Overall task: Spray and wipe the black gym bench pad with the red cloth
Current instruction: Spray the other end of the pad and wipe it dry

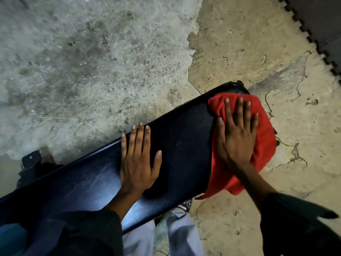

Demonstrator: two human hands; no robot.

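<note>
A single head-worn wide-angle view looks steeply down from close above, the long black padded bench pad point(180, 145) running diagonally from near left to far right over rough cracked concrete floor point(92, 61).

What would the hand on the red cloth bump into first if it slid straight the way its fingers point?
The right hand lies flat on the red cloth, fingers aimed at the far edge of the black bench pad. It would probably run off that edge, with only cracked floor beyond.

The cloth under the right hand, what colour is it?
Plain red, no pattern; the cloth shows clearly in the head view.
</note>
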